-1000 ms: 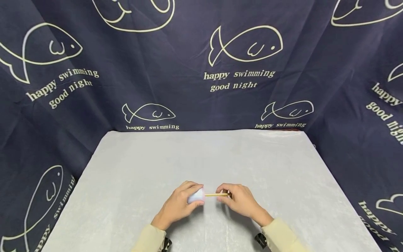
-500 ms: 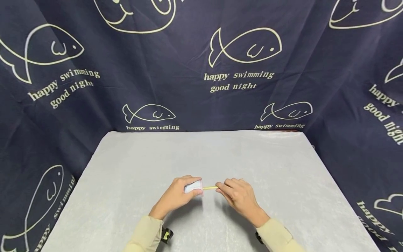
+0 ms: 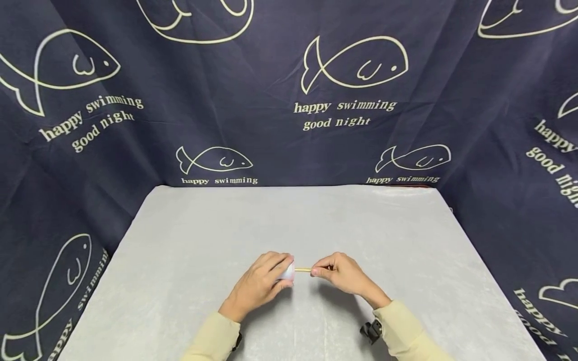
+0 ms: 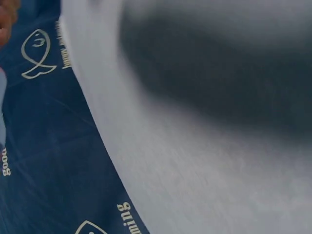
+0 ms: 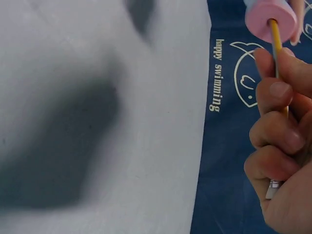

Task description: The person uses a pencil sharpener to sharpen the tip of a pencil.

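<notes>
In the head view, my left hand [image 3: 258, 283] grips a light blue and pink pencil sharpener [image 3: 285, 273] from behind, thumb below and fingers above. A yellow pencil [image 3: 302, 269] runs level into the sharpener's right-hand face. My right hand [image 3: 345, 275] pinches the pencil close to that face. In the right wrist view, the pencil's shaft [image 5: 276, 36] enters a hole in the round pink end [image 5: 258, 22]. Its metal-banded eraser end [image 5: 274, 187] shows below the curled fingers. The pencil's tip is hidden inside the sharpener. Only a sliver of the sharpener [image 4: 2, 112] shows in the left wrist view.
A pale grey cloth covers the table [image 3: 289, 220], with the hands' shadows falling on it. Dark blue curtains [image 3: 271, 100] printed with fish and lettering hang behind and at both sides. A black wrist device [image 3: 371, 331] shows by the right sleeve.
My right hand rolls one way over the pencil, then back, staying close to the sharpener. Both hands rise slightly from their first position. The pencil stays in the sharpener throughout.
</notes>
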Available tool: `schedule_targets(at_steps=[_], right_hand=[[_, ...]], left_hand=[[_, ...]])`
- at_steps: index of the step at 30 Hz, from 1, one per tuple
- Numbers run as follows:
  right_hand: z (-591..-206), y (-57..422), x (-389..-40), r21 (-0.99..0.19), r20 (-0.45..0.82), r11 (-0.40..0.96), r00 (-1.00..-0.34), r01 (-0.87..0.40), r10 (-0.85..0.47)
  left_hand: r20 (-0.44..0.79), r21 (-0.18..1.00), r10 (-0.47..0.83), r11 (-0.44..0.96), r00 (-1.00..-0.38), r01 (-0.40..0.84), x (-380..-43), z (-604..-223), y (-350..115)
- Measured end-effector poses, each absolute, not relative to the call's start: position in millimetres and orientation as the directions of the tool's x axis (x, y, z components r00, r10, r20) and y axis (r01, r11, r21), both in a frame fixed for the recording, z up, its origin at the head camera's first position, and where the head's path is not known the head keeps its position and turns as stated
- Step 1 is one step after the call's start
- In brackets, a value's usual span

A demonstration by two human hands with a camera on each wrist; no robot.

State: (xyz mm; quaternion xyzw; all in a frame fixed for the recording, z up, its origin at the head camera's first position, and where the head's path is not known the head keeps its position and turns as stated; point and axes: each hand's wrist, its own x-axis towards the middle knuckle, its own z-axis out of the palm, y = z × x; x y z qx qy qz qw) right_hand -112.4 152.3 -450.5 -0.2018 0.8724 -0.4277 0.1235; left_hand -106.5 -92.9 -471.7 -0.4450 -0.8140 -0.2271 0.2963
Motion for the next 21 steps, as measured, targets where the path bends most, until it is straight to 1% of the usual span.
schedule_targets(at_steps=[2,3,4,6,8,11,13,17,19,21], right_hand=[[-453,153,-113,-0.792,-0.030,0.555,-0.892,-0.254,-0.450],[-455,152,-113,-0.780,-0.003,0.562,-0.897,-0.275,-0.442],[-456,152,-112,-0.755,0.040,0.576,-0.899,-0.312,-0.435],[-460,150,-109,-0.680,0.169,0.602,-0.888,-0.419,-0.428],[-464,148,-107,-0.567,0.330,0.622,-0.841,-0.540,-0.429],[-467,146,-106,-0.413,0.520,0.634,-0.741,-0.654,-0.426],[-468,145,-107,-0.367,0.579,0.629,-0.698,-0.685,-0.422],[-466,144,-107,-0.312,0.629,0.628,-0.650,-0.713,-0.426],[-463,143,-107,-0.234,0.653,0.651,-0.613,-0.722,-0.445],[-461,142,-108,-0.112,0.697,0.679,-0.545,-0.725,-0.467]], left_hand=[[0.687,0.052,0.606,0.509,-0.401,0.859,-108,-473,-93],[0.685,0.044,0.609,0.513,-0.400,0.857,-109,-473,-93],[0.679,0.044,0.611,0.520,-0.407,0.853,-110,-473,-94],[0.665,0.055,0.609,0.538,-0.432,0.841,-111,-471,-95],[0.649,0.063,0.603,0.565,-0.464,0.823,-110,-468,-97],[0.624,0.062,0.601,0.598,-0.499,0.799,-110,-463,-99],[0.611,0.042,0.610,0.610,-0.504,0.791,-109,-460,-100],[0.593,-0.007,0.635,0.618,-0.495,0.786,-106,-455,-101],[0.588,-0.012,0.634,0.627,-0.502,0.779,-105,-455,-100],[0.591,0.006,0.622,0.634,-0.514,0.773,-104,-457,-101]])
